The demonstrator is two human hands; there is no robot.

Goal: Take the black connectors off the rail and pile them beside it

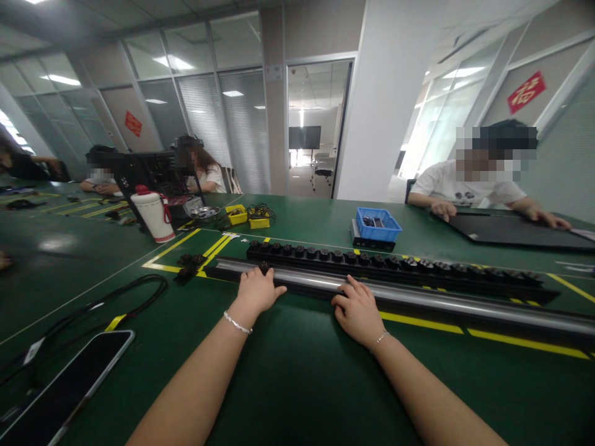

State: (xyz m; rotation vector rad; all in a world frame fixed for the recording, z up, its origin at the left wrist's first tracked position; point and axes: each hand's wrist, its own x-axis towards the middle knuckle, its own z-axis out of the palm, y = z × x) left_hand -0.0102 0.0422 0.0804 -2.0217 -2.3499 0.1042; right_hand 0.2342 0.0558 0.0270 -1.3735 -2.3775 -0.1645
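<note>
A long, shiny metal bar with dark edges lies across the green table in front of me. Over its left part rests my left hand, thumb stretched away to the right and fingertips hidden from below. A small black part sits right at those fingertips; whether they touch it I cannot tell. Farther right, my right hand lies at the bar's near edge, index finger extended across it and the other fingers slightly bent and apart. Just behind the bar runs a long black strip carrying a row of round black parts.
A phone and black cables lie at left. Loose black parts are near the bar's left end. Beyond stand a white tumbler, yellow bins and a blue basket. A person handles a black panel at right.
</note>
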